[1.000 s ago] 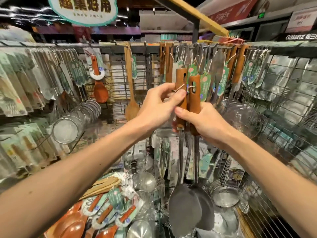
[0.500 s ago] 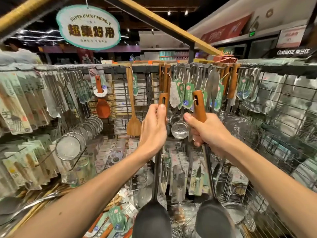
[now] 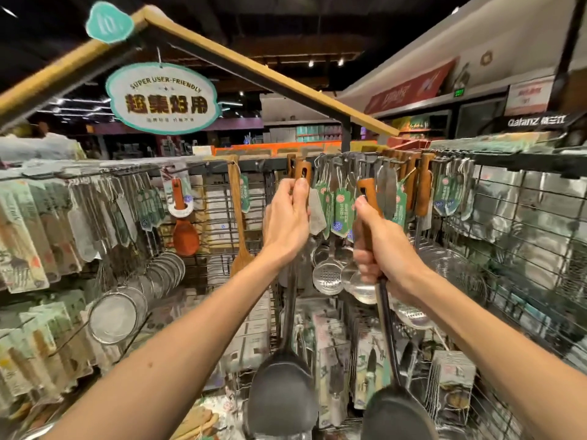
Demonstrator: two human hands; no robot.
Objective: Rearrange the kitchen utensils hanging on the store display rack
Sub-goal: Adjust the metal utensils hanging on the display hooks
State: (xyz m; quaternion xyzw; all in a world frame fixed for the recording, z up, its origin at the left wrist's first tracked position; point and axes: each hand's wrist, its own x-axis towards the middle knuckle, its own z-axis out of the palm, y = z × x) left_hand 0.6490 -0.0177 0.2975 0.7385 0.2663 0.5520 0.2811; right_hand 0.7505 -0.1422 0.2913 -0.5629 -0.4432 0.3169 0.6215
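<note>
Faces a wire display rack (image 3: 206, 166) in a dim store, beneath a slanted wooden beam (image 3: 254, 68) and an oval hanging sign (image 3: 163, 98) reading "SUPER USER-FRIENDLY". Fills the full width: packaged goods along the rack's left edge, wire mesh at its right edge, tagged utensils crowding the top rail.

Counted at the rack's centre: two hands, two dark-bladed utensils with wooden handles, one per hand. Further left on the top rail: one wooden turner (image 3: 236, 217) and one orange rice paddle (image 3: 185, 236). Lower left: a row of round mesh strainers (image 3: 117, 319), too overlapped to count. Between the two arms: one slotted spoon (image 3: 327, 277) among shiny ladles.

Left hand (image 3: 287, 223) curled round the handle of the left spatula (image 3: 282, 395), handle tip up at the top rail; hooked on or not, cannot tell. Long axis upright, blade down toward the rack's lower edge.

Right hand (image 3: 381, 249) fisted tight round the handle of the right spatula (image 3: 397, 414), lower, handle tip just below the rail. Long axis near upright, leaning slightly, blade down and to the right.
</note>
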